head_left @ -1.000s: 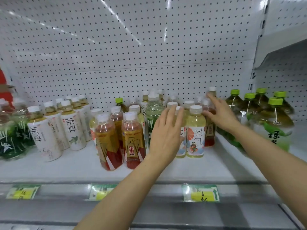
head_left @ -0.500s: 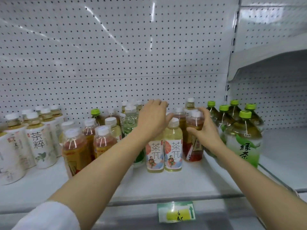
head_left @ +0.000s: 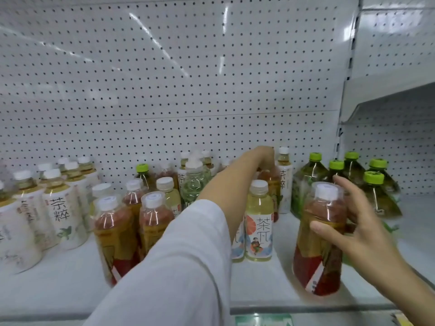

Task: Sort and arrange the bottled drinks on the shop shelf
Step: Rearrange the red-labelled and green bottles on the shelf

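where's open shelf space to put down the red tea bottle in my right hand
Bare shelf lies along the front edge, between the pale yellow bottle and the red tea bottle your right hand holds. Another bare strip runs in front of the white-label bottles. Further back it is crowded: your left hand reaches among packed bottles, and the green-cap bottles fill the right.

White dotted pegboard [head_left: 164,78], green-capped bottles [head_left: 374,191]

Single head-worn view, facing forward and slightly down, close to shelf [head_left: 70,285], pegboard [head_left: 164,78] behind
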A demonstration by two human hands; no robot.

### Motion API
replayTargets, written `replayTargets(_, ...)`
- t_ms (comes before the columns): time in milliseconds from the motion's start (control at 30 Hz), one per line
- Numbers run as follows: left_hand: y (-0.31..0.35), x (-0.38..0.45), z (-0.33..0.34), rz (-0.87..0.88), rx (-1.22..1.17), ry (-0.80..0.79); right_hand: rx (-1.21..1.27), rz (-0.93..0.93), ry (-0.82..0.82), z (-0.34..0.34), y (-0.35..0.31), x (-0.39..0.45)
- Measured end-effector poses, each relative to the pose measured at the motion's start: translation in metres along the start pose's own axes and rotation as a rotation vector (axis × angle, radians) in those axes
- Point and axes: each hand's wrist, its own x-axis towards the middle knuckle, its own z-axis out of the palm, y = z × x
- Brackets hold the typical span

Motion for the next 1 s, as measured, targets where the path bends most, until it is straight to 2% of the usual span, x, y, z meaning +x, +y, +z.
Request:
replayTargets(67, 0.003, -0.011, -0.01, 0.026, -0.036, 0.048, 0.007, 0.018, 0.035, -0.001, -0.003, -0.004)
replayTargets(167, -0.003, -0.037, -0.04, 0.073, -0.219, 0.212, 0.048, 0.012, 0.098, 0.0, -0.007, -0.007)
replayTargets(367, -0.014, -0.126, -0.102, 0.196, -0.909, 0.625, 0.232, -0.07, 0.118, 0.022, -0.026, -0.016)
replayTargets(500, -0.035, -0.191, -0.107, 0.292, -1.276, 0.917, 0.348, -0.092, 0.099, 0.051, -0.038, -0.026)
replayTargets(567, -0.053, -0.227, -0.101, 0.305, -1.407, 0.988, 0.414, -0.105, 0.06, 0.068, -0.045, -0.031)
replayTargets(667, -0.088, -0.275, -0.079, 0.32, -1.452, 0.963, 0.439, -0.132, -0.012, 0.093, -0.053, -0.039)
replayTargets(867, -0.169, -0.329, -0.03, 0.051, -1.298, 1.042, 0.461, -0.16, -0.104, 0.141, -0.074, -0.054)
replayTargets(1000, -0.215, -0.341, -0.014, -0.003, -1.278, 1.049, 0.464, -0.144, -0.11, 0.165, -0.078, -0.054)
